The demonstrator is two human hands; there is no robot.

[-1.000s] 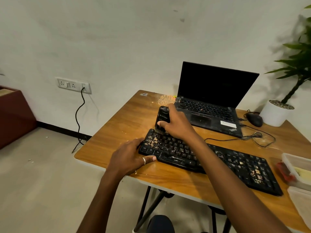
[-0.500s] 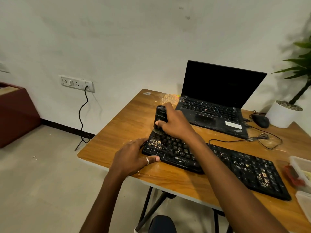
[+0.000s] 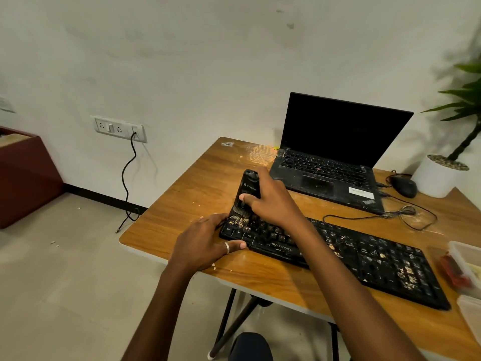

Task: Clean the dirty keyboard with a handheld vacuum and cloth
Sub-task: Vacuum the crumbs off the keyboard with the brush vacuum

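Observation:
A black keyboard (image 3: 364,259) strewn with pale crumbs lies across the wooden table (image 3: 192,201). My right hand (image 3: 273,201) grips a black handheld vacuum (image 3: 248,187), tilted, with its brush tip pressed on the keys at the keyboard's far left corner. My left hand (image 3: 205,243) clasps the keyboard's left end, thumb along the front edge, a ring on it. No cloth is in view.
An open black laptop (image 3: 330,157) stands behind the keyboard, with a mouse (image 3: 404,186) and loose cable (image 3: 406,214) to its right. A potted plant (image 3: 442,175) sits at the far right. Clear plastic containers (image 3: 466,259) sit at the right edge. Crumbs lie near the laptop's left corner.
The vacuum's tip has stayed at the keyboard's left corner, shifting only slightly. My left hand keeps its hold. The camera has swung a little to the left.

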